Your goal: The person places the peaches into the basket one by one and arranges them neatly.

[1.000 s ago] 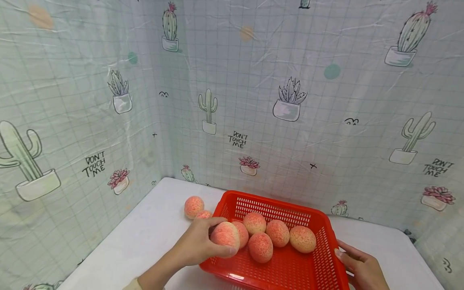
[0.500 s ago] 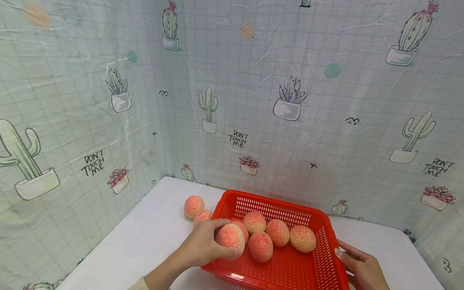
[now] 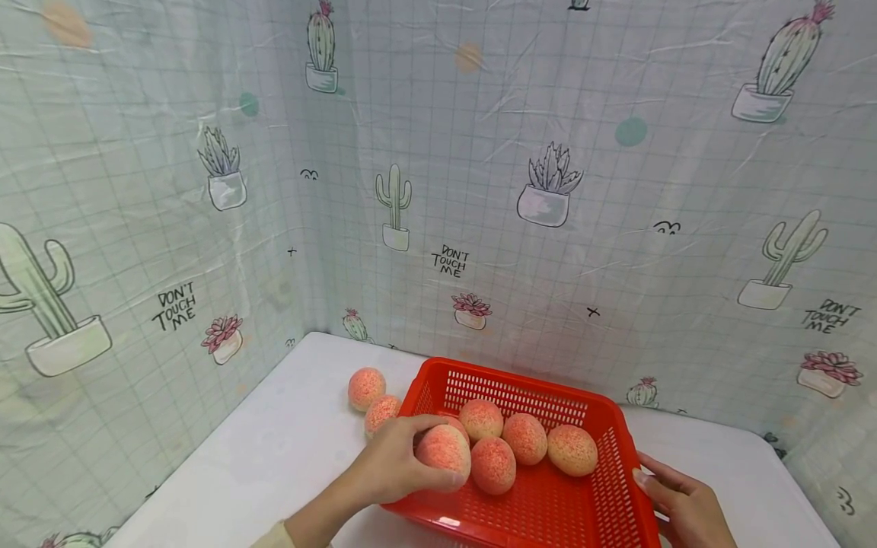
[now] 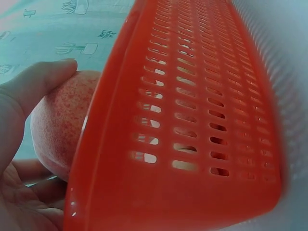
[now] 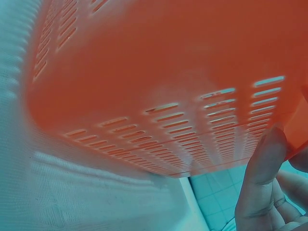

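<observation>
A pink and pale-yellow peach (image 3: 445,447) is in my left hand (image 3: 390,466), fingers over its far side and thumb along the near side. Both are over the left part of a red slotted plastic basket (image 3: 551,508). In the left wrist view the held peach (image 4: 62,122) shows behind the basket's rim, which hides part of it. Several other peaches lie inside the basket, among them one (image 3: 493,466) right beside the held one. My right hand (image 3: 688,504) grips the basket's right rim, thumb on top; the right wrist view shows its fingers (image 5: 262,178) at the rim.
Two more peaches, one farther back (image 3: 367,389) and one nearer (image 3: 382,413), rest on the white table (image 3: 274,434) left of the basket. A cactus-print curtain (image 3: 438,190) stands close behind the basket and along the left side.
My left hand has carried the peach slightly right, farther in over the basket, uncovering more of the nearer table peach. The right hand and the basket have stayed in place.
</observation>
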